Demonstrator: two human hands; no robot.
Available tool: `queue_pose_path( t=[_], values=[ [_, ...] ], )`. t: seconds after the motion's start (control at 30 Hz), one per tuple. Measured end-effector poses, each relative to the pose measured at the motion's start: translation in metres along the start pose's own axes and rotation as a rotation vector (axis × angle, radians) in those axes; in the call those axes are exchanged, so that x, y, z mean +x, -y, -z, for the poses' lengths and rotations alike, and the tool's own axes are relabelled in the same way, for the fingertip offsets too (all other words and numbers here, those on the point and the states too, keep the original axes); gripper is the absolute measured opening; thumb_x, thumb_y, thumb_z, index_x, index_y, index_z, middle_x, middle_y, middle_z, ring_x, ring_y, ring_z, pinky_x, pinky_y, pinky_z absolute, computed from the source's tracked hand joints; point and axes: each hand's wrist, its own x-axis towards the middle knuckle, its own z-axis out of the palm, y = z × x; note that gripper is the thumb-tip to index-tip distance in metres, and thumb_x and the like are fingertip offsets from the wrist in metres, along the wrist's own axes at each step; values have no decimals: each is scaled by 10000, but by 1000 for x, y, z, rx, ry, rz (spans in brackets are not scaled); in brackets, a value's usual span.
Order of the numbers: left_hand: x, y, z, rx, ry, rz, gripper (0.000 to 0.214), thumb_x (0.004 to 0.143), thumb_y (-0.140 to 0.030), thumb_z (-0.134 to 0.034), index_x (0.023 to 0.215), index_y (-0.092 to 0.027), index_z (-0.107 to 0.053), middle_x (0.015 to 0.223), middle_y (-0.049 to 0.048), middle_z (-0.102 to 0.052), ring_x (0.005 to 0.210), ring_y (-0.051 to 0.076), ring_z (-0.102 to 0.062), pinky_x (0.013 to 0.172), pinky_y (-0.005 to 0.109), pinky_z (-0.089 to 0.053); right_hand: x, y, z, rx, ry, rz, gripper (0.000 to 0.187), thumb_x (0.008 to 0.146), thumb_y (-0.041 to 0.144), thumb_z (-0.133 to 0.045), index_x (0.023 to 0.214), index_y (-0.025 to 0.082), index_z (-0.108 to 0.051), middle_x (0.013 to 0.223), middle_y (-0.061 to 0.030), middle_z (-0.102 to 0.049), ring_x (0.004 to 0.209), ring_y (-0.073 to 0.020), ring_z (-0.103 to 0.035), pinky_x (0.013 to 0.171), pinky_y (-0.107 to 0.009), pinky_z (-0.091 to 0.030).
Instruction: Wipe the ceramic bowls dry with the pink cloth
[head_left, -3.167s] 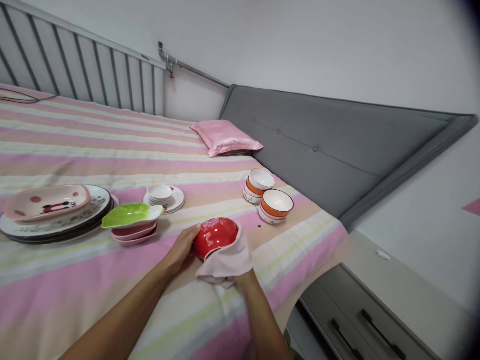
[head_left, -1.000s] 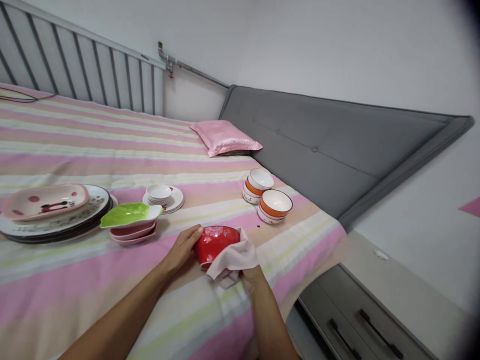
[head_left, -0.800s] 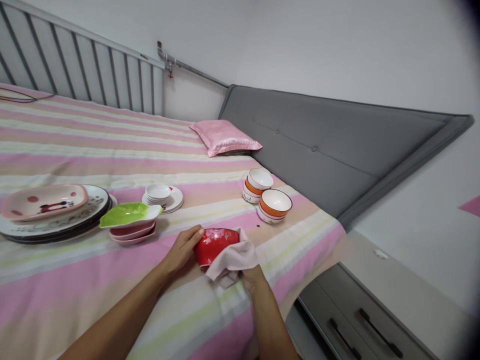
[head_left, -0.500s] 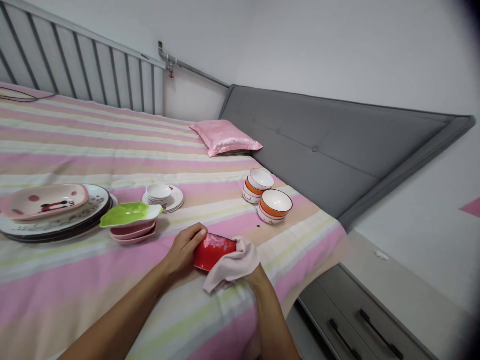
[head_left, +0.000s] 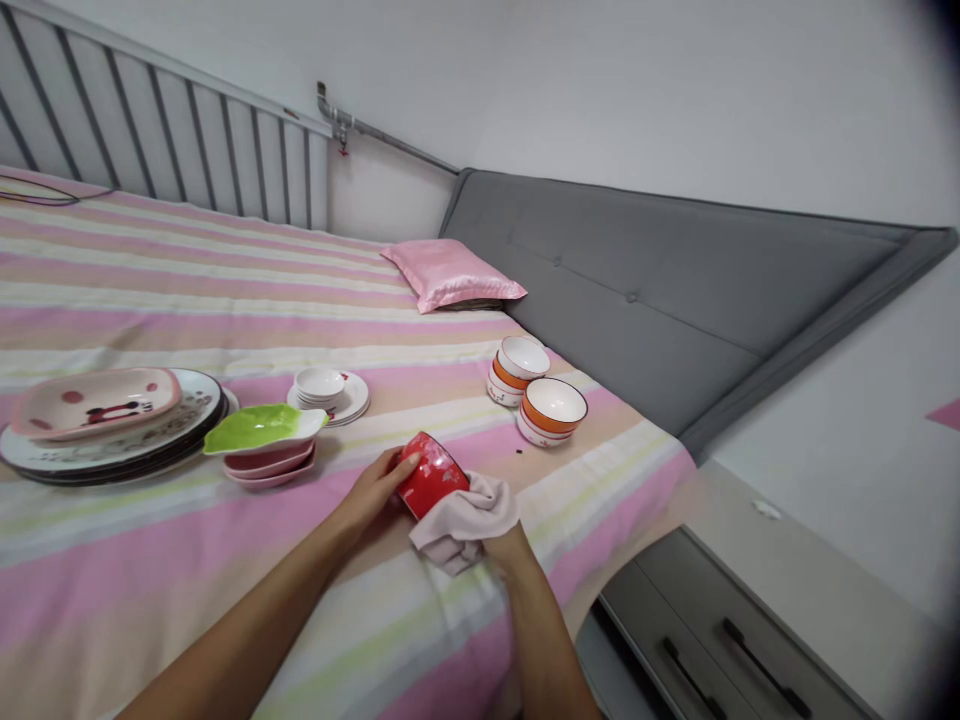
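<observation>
A red bowl with a pink flower pattern (head_left: 433, 473) is tilted on its side above the front of the bed. My left hand (head_left: 382, 490) grips it from the left, thumb on the outer wall and the other fingers mostly hidden behind it. A pale pink cloth (head_left: 469, 515) covers the bowl's right end. Under and behind that cloth, my right hand (head_left: 506, 550) is closed on it and presses it against the bowl; most of its fingers are hidden.
Two stacks of bowls (head_left: 553, 405) stand on the striped bedspread (head_left: 360, 620) near the headboard (head_left: 600, 270). To the left are leaf-shaped dishes (head_left: 262, 430), small white dishes on plates (head_left: 349, 395) and stacked oval plates (head_left: 187, 410). A pink pillow (head_left: 454, 275) lies farther back.
The red bowl has turned and tipped, its left end now higher, showing more of its flowered side. My left hand turned with it, and the cloth has shifted and bunched around its right end.
</observation>
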Motion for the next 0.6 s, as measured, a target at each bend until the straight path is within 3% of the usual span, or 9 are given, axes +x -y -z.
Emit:
queue_pose_path(
  t=[0.13, 0.23, 0.33, 0.47, 0.6],
  values=[
    [-8, -5, -9, -42, 107, 65, 531, 742, -396, -705, 1178, -153, -525, 1197, 155, -615, 1027, 297, -617, 827, 381, -508, 1, 8, -7, 32, -12, 95, 295, 603, 403, -696, 715, 149, -596, 672, -13, -569, 520, -73, -414, 450, -190, -392],
    [-7, -6, -7, 14, 107, 61, 610, 701, -373, -744, 1210, -145, -498, 1215, 165, -604, 1039, 313, -612, 826, 386, -520, -1, 8, -7, 45, 38, 38, 280, 601, 379, -699, 730, 158, -584, 613, 19, -519, 466, -52, -337, 378, -170, -307],
    [-4, -6, -2, 121, 84, -38, 732, 648, -385, -773, 1263, -134, -464, 1250, 168, -577, 1094, 339, -575, 881, 421, -499, -3, 5, -5, 47, 66, -38, 298, 601, 366, -709, 762, 170, -553, 518, 73, -398, 413, -33, -235, 325, -156, -205],
    [-1, -9, 5, 422, -1, -232, 894, 533, -366, -831, 1312, -159, -442, 1382, 154, -453, 1247, 350, -439, 1042, 461, -366, -7, 3, -5, 23, 74, -108, 351, 584, 382, -731, 698, 195, -457, 453, 102, -349, 369, -27, -230, 298, -152, -222],
    [-3, -13, 9, 589, 30, -337, 953, 516, -337, -842, 1349, -186, -405, 1425, 137, -401, 1314, 331, -355, 1108, 461, -263, -9, 3, -6, -74, 45, -124, 366, 570, 369, -744, 656, 195, -434, 420, 103, -372, 345, -26, -269, 292, -146, -236]
  ],
)
